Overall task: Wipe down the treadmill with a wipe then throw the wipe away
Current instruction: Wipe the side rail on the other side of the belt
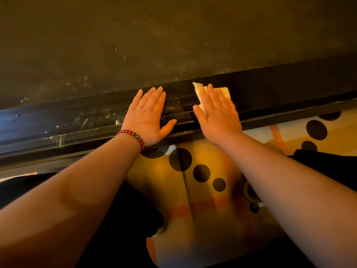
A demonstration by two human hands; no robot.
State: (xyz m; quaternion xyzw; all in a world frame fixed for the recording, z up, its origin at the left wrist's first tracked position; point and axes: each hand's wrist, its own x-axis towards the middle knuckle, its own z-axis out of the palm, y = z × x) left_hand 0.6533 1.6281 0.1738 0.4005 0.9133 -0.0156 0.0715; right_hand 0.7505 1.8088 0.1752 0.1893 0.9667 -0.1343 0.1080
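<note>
The treadmill's ribbed side rail runs across the view, dusty and scuffed at its left end, with the dark belt beyond it. The left hand lies flat on the rail, fingers straight and together and thumb spread, holding nothing; a red bead bracelet circles its wrist. Just beside it, the right hand presses flat, with straight fingers, on the pale wipe, which lies on the rail under its fingers. Below the arms lies a yellow floor mat with black dots.
</note>
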